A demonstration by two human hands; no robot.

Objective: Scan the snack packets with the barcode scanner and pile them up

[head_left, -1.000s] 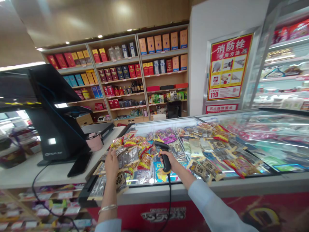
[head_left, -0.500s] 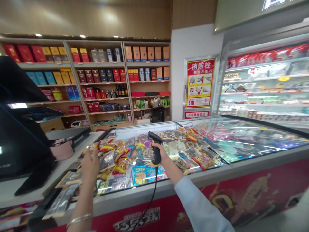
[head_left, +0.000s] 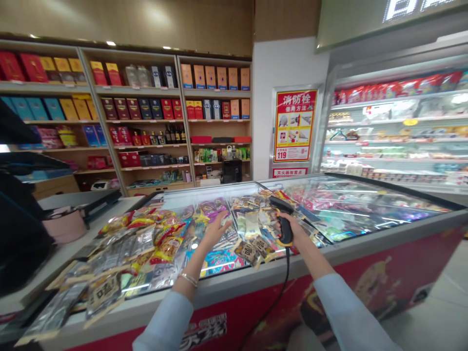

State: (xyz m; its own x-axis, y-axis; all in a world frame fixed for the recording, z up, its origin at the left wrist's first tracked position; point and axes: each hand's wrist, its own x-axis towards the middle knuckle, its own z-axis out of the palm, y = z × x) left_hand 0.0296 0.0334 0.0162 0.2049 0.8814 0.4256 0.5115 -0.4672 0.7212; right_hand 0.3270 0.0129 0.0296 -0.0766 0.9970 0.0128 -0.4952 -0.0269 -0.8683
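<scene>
My left hand (head_left: 216, 231) reaches over the glass top of the freezer, fingers stretched out and nothing in them. In my right hand (head_left: 294, 231) is a black and yellow barcode scanner (head_left: 285, 232), its head pointing away from me and its cord hanging down the freezer front. Brown snack packets (head_left: 249, 249) lie on the glass between my hands. To the left are red and yellow snack bags (head_left: 168, 247) and a pile of silver-backed packets (head_left: 119, 251). One brown packet (head_left: 104, 294) lies face up at the pile's front edge.
The chest freezer (head_left: 369, 248) runs across to the right. A counter at the left holds a pink container (head_left: 66, 225) and a dark screen (head_left: 20, 219). Behind stand shelves (head_left: 146, 122) of boxed goods and, at right, a lit open fridge (head_left: 398, 122).
My left hand has moved right, from the left pile to above the middle of the glass. My right hand has carried the scanner to the right. The view has turned slightly right.
</scene>
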